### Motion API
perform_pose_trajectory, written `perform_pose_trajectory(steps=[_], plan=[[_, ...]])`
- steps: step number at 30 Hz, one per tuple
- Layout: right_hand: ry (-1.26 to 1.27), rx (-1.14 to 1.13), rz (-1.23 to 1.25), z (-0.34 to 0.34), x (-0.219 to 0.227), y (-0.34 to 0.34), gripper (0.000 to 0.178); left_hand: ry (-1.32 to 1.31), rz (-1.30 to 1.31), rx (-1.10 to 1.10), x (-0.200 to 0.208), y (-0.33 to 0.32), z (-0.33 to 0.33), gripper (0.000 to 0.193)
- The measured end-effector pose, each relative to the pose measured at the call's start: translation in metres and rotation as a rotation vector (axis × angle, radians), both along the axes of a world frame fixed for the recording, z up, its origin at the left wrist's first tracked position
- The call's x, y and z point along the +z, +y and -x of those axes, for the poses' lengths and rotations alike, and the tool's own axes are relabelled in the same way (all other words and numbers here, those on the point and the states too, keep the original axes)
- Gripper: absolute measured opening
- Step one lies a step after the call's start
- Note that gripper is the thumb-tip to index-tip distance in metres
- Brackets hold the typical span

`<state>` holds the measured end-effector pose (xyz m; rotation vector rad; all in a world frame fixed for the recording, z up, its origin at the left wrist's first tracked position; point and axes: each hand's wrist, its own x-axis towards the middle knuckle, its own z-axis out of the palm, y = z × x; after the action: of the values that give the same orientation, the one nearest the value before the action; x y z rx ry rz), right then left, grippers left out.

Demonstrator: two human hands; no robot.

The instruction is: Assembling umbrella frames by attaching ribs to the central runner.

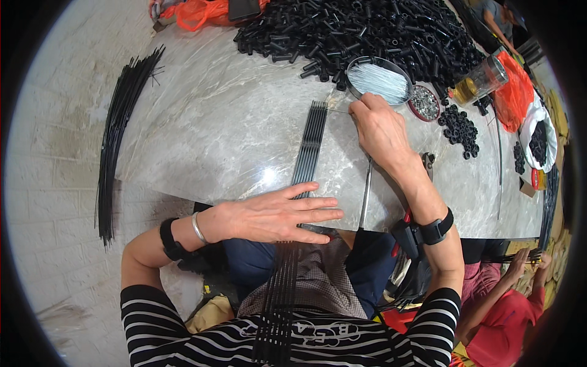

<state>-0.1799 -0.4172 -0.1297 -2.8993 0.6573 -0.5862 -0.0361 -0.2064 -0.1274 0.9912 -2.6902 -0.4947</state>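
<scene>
A flat row of thin black rods (309, 142) lies side by side across the table's front edge, the near ends hanging down over my lap. My left hand (275, 215) rests flat across the row, fingers spread, pressing on it near the edge. Beyond it, my right hand (380, 127) is closed in a pinch on a thin wire (338, 111) that reaches left to the far ends of the rods. A round dish of thin pale wires (378, 81) stands just past my right hand, with a small red dish of tiny metal parts (424, 103) beside it.
Black tubes (367, 30) are heaped at the back. Small black rings (458, 131), a glass jar (480, 79) and an orange bag (513, 92) lie right. More black rods (125, 140) lie at the left edge. Pliers (428, 160) lie by my right forearm. A co-worker (507, 324) sits at right.
</scene>
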Motion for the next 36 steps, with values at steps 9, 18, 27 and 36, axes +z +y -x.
perform_pose_trajectory(steps=[9,18,27,36], plan=[[-0.093,-0.015,0.009,-0.011,-0.004,0.006,0.013,0.014,-0.032,-0.001,-0.003,0.001,-0.002,0.044],[-0.103,-0.061,-0.157,-0.016,-0.004,0.008,0.012,0.022,-0.007,-0.016,-0.003,0.001,-0.004,0.044],[-0.087,-0.082,-0.104,-0.028,-0.011,0.015,0.019,0.065,0.03,-0.012,-0.007,0.002,-0.005,0.033],[-0.047,0.006,-0.059,-0.033,-0.003,0.014,0.011,0.059,0.02,-0.022,-0.006,0.003,-0.005,0.041]])
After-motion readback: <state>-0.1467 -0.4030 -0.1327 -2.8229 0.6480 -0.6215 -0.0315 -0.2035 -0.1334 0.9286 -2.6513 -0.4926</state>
